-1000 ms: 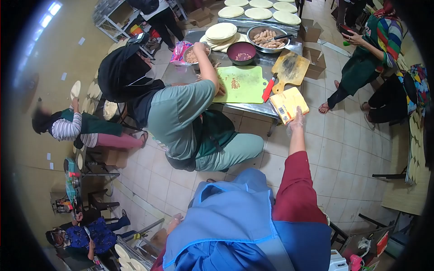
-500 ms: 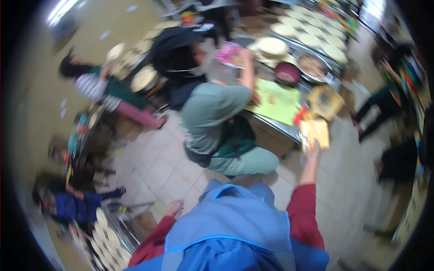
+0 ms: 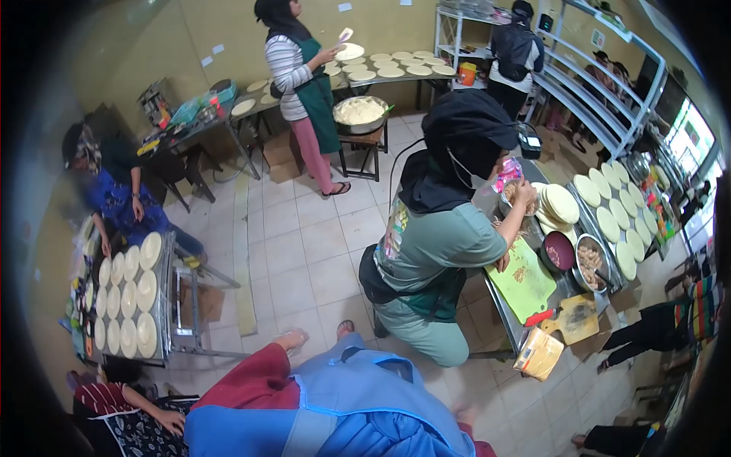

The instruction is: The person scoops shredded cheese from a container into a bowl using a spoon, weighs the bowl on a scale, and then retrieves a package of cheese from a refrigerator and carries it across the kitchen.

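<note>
My left hand (image 3: 292,338), at the end of a dark red sleeve, is out over the tiled floor. Its fingers look loosely stretched, with nothing visible in them. Only a blurred bit of my right hand (image 3: 466,417) shows beside my blue apron (image 3: 358,388); its fingers cannot be made out. A yellow wrapped package (image 3: 539,354) rests at the near corner of the metal table, apart from both hands. Beside it are a wooden board (image 3: 576,320), a red-handled knife (image 3: 539,317) and a green cutting board (image 3: 525,283) with small chopped pieces.
A co-worker in a green shirt (image 3: 449,236) bends over the table, near a dark red bowl (image 3: 558,251) and a metal bowl of food pieces (image 3: 590,263). Flat pale rounds cover a left table (image 3: 164,305). Another person (image 3: 312,91) stands at the back table.
My view has swung left. My right hand, earlier on the yellow package, has drawn back towards my body; the package stays on the table corner. My left hand remains out over the floor.
</note>
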`<state>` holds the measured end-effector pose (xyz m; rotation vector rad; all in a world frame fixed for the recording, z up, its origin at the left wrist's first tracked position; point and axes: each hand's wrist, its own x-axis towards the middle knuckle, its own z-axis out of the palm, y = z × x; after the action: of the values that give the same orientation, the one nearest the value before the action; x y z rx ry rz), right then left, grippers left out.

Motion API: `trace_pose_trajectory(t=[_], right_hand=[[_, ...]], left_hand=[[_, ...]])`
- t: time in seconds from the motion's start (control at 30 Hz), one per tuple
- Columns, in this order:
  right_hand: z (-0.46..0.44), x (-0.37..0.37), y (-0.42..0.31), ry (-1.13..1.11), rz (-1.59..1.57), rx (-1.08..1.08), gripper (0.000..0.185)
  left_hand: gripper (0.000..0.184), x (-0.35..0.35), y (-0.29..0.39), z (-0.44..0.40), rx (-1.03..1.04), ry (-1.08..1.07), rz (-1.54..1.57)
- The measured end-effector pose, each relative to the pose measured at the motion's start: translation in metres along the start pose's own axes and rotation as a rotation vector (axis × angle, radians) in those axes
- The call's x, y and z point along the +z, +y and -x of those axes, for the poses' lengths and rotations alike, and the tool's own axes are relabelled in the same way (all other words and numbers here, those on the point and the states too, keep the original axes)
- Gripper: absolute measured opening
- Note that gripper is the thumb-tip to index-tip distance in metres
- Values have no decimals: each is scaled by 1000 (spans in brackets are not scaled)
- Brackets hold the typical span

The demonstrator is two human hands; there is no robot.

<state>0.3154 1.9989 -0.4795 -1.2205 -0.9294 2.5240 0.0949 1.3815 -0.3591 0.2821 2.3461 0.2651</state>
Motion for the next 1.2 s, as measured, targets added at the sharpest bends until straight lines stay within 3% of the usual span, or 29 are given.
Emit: trace_pose_trajectory(t=[0.03,0.1,0.13,0.17,0.2,0.23,0.3,0.43,0.5,0.63,0.73,0.8,0.83,0.9,0.97,1.0,1.03,1.1,1.17,1.2], right_hand=[[-14,-12,5,-2,29,1,35],[-1,-15,17,-165,901,-100,30],[11,-13,25,-251,1326,-149,27],[22,-10,29,-338,1744,-196,25],[23,18,26,17,1036,451,28],[28,31,23,21,1043,451,28],[41,53,8,155,770,442,36],[98,170,-34,-16,888,184,40],[109,241,-34,-127,1360,309,43],[80,314,27,-319,1492,228,42],[64,364,76,-507,1615,177,40],[59,383,103,-602,1678,153,39],[54,394,118,-644,1697,136,39],[47,411,147,-713,1721,105,38],[26,436,174,-673,1601,116,33],[35,451,166,-686,1731,5,33],[29,455,168,-610,1751,91,33],[34,458,165,-479,1586,203,36],[32,454,169,-480,1633,170,35],[24,449,168,-521,1702,124,33]], left_hand=[[33,3,2,7,-3,-3,29],[33,-5,6,25,-197,-286,-18],[33,48,-27,25,-195,-296,2],[30,80,-54,12,-83,-92,22],[28,85,-86,5,26,114,38],[28,92,-62,12,27,112,45],[28,33,-46,45,-120,62,57],[27,20,-62,34,-64,234,129],[27,31,-93,29,-53,339,166],[27,44,-148,17,-224,375,213],[28,60,-195,34,-208,364,320],[31,46,-212,61,-280,396,615],[31,51,-227,64,-286,395,620],[36,62,-260,84,-465,253,711],[40,68,-278,115,-406,247,784],[43,82,-291,124,-330,292,814],[46,92,-298,130,-254,334,848],[44,97,-301,162,-23,451,519],[34,74,-305,153,19,244,467],[34,98,-312,113,36,242,449]])
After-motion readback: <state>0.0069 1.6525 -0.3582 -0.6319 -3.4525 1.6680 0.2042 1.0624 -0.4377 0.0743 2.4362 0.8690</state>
